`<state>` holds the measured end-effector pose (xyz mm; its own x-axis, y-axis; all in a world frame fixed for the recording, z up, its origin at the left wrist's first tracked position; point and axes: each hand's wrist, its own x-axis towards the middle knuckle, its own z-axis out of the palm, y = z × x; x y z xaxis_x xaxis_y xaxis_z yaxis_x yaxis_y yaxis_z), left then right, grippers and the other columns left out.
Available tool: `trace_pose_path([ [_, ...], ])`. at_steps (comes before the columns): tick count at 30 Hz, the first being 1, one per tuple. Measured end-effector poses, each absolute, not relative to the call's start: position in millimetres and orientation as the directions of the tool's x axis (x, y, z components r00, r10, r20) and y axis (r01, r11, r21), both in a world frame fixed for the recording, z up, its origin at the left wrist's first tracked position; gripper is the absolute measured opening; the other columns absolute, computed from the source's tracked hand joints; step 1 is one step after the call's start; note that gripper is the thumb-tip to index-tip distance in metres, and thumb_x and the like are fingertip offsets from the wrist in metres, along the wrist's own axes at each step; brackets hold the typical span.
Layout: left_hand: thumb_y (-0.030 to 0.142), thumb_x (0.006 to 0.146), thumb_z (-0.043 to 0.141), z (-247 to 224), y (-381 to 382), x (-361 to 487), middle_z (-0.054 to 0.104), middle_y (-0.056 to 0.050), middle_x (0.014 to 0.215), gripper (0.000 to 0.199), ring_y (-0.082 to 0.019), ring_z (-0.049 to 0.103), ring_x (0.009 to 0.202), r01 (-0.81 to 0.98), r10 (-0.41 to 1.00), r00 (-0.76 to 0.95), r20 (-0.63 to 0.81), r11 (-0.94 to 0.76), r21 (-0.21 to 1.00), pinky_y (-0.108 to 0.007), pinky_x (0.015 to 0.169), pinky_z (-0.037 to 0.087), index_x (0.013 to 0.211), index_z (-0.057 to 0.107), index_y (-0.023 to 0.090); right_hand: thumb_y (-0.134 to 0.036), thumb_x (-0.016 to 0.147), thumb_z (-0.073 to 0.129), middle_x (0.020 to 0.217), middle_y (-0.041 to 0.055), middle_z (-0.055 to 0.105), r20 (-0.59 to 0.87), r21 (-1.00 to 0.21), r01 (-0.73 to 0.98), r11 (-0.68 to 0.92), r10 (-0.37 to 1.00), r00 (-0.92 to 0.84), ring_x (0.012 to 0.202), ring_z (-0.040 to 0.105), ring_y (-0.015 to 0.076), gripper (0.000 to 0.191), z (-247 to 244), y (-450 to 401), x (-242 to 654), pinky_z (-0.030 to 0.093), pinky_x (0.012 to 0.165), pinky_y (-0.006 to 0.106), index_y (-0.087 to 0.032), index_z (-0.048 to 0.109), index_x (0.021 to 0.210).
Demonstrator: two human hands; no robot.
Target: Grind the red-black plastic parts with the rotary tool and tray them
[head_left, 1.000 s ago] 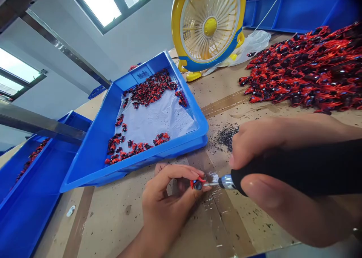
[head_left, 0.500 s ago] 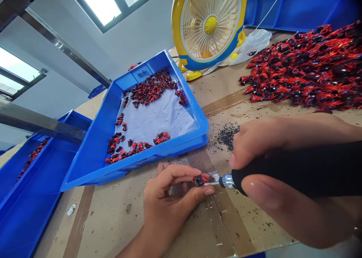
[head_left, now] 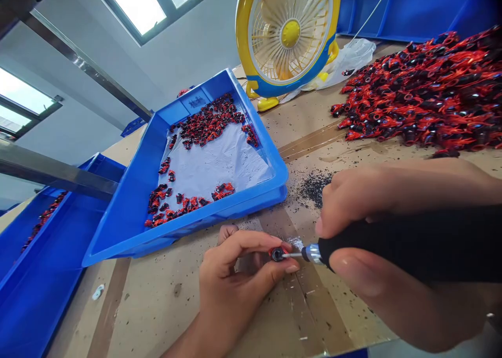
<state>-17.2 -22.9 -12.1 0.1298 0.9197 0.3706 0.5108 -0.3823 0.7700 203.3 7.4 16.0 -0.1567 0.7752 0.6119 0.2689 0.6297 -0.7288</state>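
**Tool tip at the edge of a small red-and-black part**

Head view, the only one: from where I stand, left hand (head_left: 231,282) is nearly closed, thumb and index pinching the small part (head_left: 277,254) just above the table (head_left: 157,300), near side, round opening facing the wearer. Right hand (head_left: 392,190) is wrapped around a thick black tool (head_left: 423,248), its thin metal tip (head_left: 293,255) meeting the part's right side; can't tell if it bites in. Blue tray (head_left: 251,198) with similar parts to the left, big pile (head_left: 427,96) far right, black shavings (head_left: 316,187) between.

Step in hand looks like trimming or grinding the part's edge. Next move seems to call for a firm pinch, slight turning, light tip pressure, thumb clear of the tip.
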Motion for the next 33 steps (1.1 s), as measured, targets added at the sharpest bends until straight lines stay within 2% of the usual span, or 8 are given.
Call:
trace_pose_path([
  [4,0.025,0.086,0.091,-13,-23,-18,0.087,0.003,0.079,0.008,-0.016,0.074,0.062,0.536,0.928,0.129,0.348,-0.361,0.763,-0.030,0.062,0.056,0.087,0.083,0.027,-0.041,0.083,0.080,0.061,-0.0010,0.062,0.593,-0.699,0.351,0.623,0.779,-0.204,0.057,0.063,0.0180,0.015,10,11,200,0.043,0.043,0.029,-0.028,0.072,0.080],
  [8,0.019,0.082,0.092,-13,-23,-17,0.086,0.004,0.078,0.013,-0.015,0.074,0.063,0.527,0.929,0.127,0.348,-0.360,0.770,-0.027,0.062,0.058,0.088,0.083,0.027,-0.045,0.083,0.080,0.064,0.0003,0.064,0.587,-0.678,0.387,0.625,0.778,-0.227,0.063,0.065,0.0195,0.018,5,15,197,0.045,0.046,0.028,-0.029,0.074,0.083],
  [13,0.018,0.080,0.092,-10,-22,-15,0.083,0.004,0.071,0.012,-0.014,0.070,0.056,0.541,0.924,0.125,0.362,-0.369,0.755,-0.024,0.055,0.056,0.086,0.084,0.025,-0.041,0.082,0.079,0.061,-0.0019,0.063,0.591,-0.661,0.395,0.638,0.767,-0.248,0.059,0.063,0.0171,0.015,2,17,196,0.041,0.047,0.028,-0.028,0.071,0.080],
  [17,0.015,0.078,0.091,-8,-22,-14,0.083,0.007,0.072,0.015,-0.010,0.068,0.054,0.542,0.918,0.120,0.379,-0.380,0.749,-0.020,0.055,0.054,0.085,0.083,0.026,-0.031,0.081,0.072,0.059,-0.0092,0.060,0.634,-0.664,0.316,0.678,0.734,-0.243,0.051,0.054,0.0088,0.009,1,17,196,0.039,0.049,0.026,-0.027,0.065,0.077],
  [20,0.011,0.078,0.090,-7,-20,-12,0.084,0.007,0.074,0.017,-0.009,0.070,0.057,0.535,0.922,0.115,0.369,-0.371,0.759,-0.016,0.055,0.055,0.084,0.083,0.025,-0.027,0.081,0.067,0.061,-0.0124,0.060,0.654,-0.664,0.320,0.676,0.733,-0.190,0.052,0.053,0.0048,0.004,0,16,195,0.035,0.049,0.025,-0.027,0.064,0.078],
  [24,0.011,0.077,0.089,-6,-20,-12,0.083,0.006,0.072,0.016,-0.010,0.068,0.055,0.539,0.927,0.113,0.358,-0.360,0.762,-0.017,0.055,0.055,0.083,0.083,0.024,-0.028,0.080,0.068,0.061,-0.0121,0.061,0.648,-0.662,0.339,0.668,0.738,-0.188,0.053,0.053,0.0040,0.005,-1,16,192,0.029,0.047,0.027,-0.026,0.065,0.076],
  [30,0.016,0.082,0.087,-8,-20,-14,0.083,0.005,0.073,0.010,-0.012,0.069,0.056,0.562,0.934,0.110,0.339,-0.340,0.754,-0.022,0.056,0.055,0.084,0.083,0.024,-0.031,0.084,0.070,0.060,-0.0098,0.063,0.642,-0.670,0.379,0.639,0.754,-0.138,0.049,0.055,0.0066,0.011,5,16,197,0.033,0.044,0.028,-0.027,0.065,0.075],
  [33,0.017,0.082,0.088,-10,-18,-14,0.083,0.006,0.072,0.010,-0.011,0.068,0.055,0.581,0.936,0.104,0.336,-0.331,0.744,-0.023,0.058,0.054,0.080,0.081,0.025,-0.035,0.088,0.074,0.056,-0.0101,0.063,0.620,-0.653,0.382,0.654,0.751,-0.227,0.044,0.055,0.0051,0.014,12,19,207,0.037,0.038,0.023,-0.028,0.067,0.078],
])
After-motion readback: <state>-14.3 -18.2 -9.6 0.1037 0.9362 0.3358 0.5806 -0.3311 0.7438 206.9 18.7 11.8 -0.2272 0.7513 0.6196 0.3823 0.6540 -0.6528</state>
